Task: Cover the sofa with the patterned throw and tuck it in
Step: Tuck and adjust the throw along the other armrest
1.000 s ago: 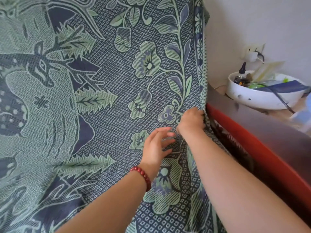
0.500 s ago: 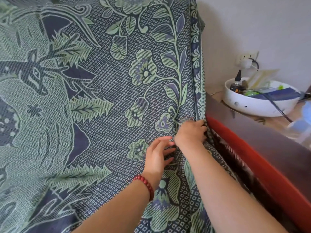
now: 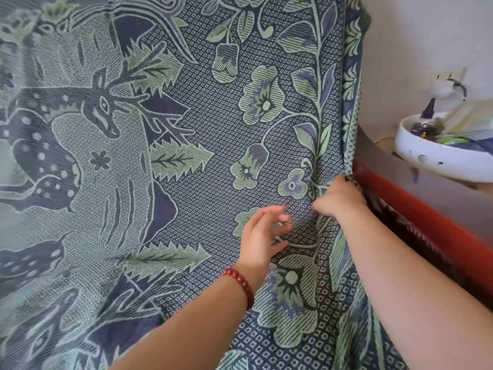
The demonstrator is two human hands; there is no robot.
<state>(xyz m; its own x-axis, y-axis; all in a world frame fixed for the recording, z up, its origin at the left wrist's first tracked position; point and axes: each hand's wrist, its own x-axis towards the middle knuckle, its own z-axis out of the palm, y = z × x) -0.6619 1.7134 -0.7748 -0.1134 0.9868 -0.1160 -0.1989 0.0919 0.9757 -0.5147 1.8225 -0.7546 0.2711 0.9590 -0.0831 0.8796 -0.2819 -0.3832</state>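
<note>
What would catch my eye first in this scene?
A green-and-navy patterned throw with a woven deer fills nearly the whole view. At its right edge the right hand bunches the cloth against a red edge, and the open left hand sits just beside it.

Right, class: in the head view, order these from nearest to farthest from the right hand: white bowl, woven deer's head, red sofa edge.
1. red sofa edge, just right of the right hand.
2. white bowl, farther right, beyond the armrest.
3. woven deer's head, far left on the throw.
</note>
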